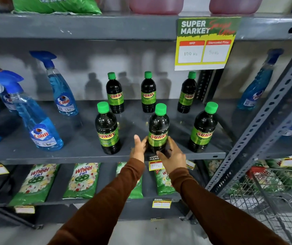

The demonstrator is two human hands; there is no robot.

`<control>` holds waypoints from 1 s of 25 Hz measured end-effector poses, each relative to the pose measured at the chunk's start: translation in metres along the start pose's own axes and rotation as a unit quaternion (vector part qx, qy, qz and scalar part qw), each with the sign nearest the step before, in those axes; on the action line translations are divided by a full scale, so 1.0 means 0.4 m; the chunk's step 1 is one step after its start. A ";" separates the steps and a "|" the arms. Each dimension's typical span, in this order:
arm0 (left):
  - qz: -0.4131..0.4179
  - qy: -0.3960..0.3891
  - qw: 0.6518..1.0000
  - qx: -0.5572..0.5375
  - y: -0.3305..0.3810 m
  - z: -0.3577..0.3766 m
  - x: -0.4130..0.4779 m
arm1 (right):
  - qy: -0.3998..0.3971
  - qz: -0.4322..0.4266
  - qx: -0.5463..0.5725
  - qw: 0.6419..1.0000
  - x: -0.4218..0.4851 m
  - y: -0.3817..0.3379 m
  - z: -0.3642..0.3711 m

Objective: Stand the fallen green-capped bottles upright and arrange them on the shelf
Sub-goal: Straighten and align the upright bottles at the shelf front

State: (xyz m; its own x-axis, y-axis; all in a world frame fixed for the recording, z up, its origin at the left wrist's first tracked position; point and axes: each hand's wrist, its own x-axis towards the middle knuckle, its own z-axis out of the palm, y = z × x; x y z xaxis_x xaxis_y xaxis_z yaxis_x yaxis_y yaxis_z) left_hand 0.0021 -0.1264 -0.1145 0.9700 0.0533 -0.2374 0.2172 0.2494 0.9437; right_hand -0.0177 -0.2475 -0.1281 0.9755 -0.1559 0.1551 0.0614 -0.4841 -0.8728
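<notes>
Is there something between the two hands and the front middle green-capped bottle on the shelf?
Nothing visible. The left hand and the right hand already rest on either side of the front middle bottle's base, fingers against it. The neighbouring bottles stand clear on both sides.

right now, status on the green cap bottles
Both hands, left hand and right hand, on front middle bottle, upright. All six standing, two rows. Nothing in the way.

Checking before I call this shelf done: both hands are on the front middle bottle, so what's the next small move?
Probably just let go. The left hand and right hand hold the front middle bottle, which already stands upright between its front-row neighbours. All six green-capped bottles stand in two rows of three on the shelf; none lies fallen.
</notes>
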 end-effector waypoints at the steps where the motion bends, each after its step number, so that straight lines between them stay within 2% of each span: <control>1: 0.046 0.053 0.997 0.011 -0.017 0.001 -0.011 | 0.036 -0.020 -0.025 0.999 -0.011 0.003 -0.012; 3: 0.144 0.155 0.976 0.052 -0.061 0.015 -0.048 | 0.145 -0.029 -0.062 0.987 -0.035 0.018 -0.047; 4: 0.173 0.161 0.969 0.078 -0.080 0.029 -0.076 | 0.199 -0.010 -0.061 0.978 -0.042 0.028 -0.066; 7: 0.215 0.045 0.969 0.115 -0.107 0.110 -0.130 | 0.286 0.078 0.050 0.954 -0.027 0.062 -0.126; 9: 0.197 -0.022 0.969 0.150 -0.095 0.180 -0.114 | 0.277 0.084 0.172 0.942 -0.002 0.067 -0.178; 11: 0.150 -0.084 0.972 0.158 -0.053 0.245 -0.092 | 0.234 0.087 0.249 0.936 0.021 0.061 -0.211; 14: 0.022 -0.130 0.987 0.091 -0.003 0.327 -0.079 | 0.159 0.105 0.325 0.926 0.043 0.066 -0.239; 17: -0.031 -0.163 0.985 0.057 0.013 0.362 -0.085 | 0.112 0.126 0.337 0.926 0.050 0.074 -0.234; 21: -0.033 -0.138 0.989 0.052 -0.007 0.361 -0.056 | 0.098 0.140 0.355 0.919 0.058 0.086 -0.229; 25: -0.038 -0.141 0.987 0.060 -0.017 0.357 -0.047 | 0.084 0.138 0.332 0.929 0.053 0.086 -0.235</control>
State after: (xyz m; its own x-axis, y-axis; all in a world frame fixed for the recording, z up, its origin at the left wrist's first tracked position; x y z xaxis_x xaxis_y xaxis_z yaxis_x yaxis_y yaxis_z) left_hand -0.0019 -0.2673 -0.0836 0.9386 -0.2372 -0.2504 0.2853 0.1256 0.9502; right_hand -0.0145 -0.3483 -0.1114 0.9301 -0.3549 -0.0948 -0.0144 0.2227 -0.9748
